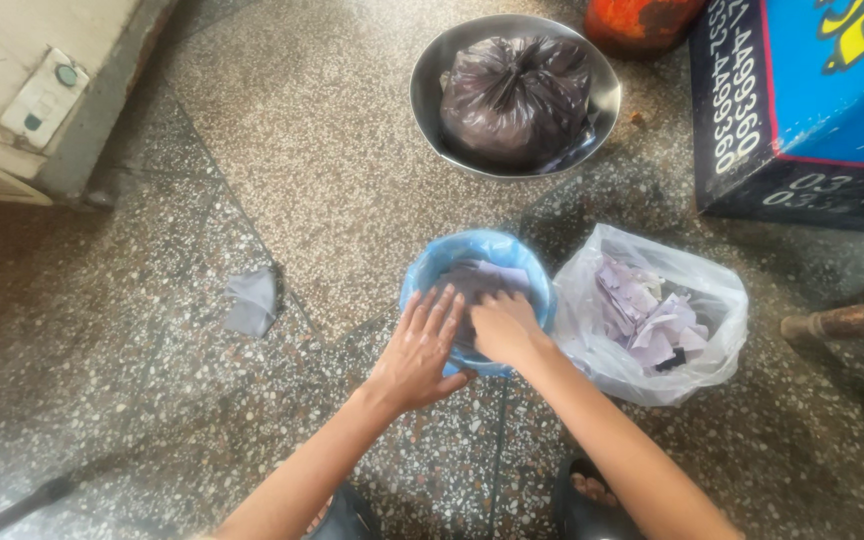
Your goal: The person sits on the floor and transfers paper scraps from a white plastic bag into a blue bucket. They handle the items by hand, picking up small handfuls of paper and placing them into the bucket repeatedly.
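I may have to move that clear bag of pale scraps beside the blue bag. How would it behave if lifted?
The clear plastic bag looks thin and crumpled, so it would probably sag and lose shape. Its pale scraps look small and flat, likely light. Its mouth gapes open, so pieces could spill if it tips.

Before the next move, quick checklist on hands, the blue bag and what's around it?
1. Left hand on the blue bag: ok, palm flat on its near rim, fingers spread.
2. Right hand in the bag: ok, pressing on the pale scraps inside.
3. What the right hand grips: cannot tell, fingertips are hidden.
4. Blue bag upright and open: ok.
5. Clear bag of scraps at its right: ok, open, touching or nearly so.
6. Stray grey scrap on the floor: not ok, lies apart to the left.
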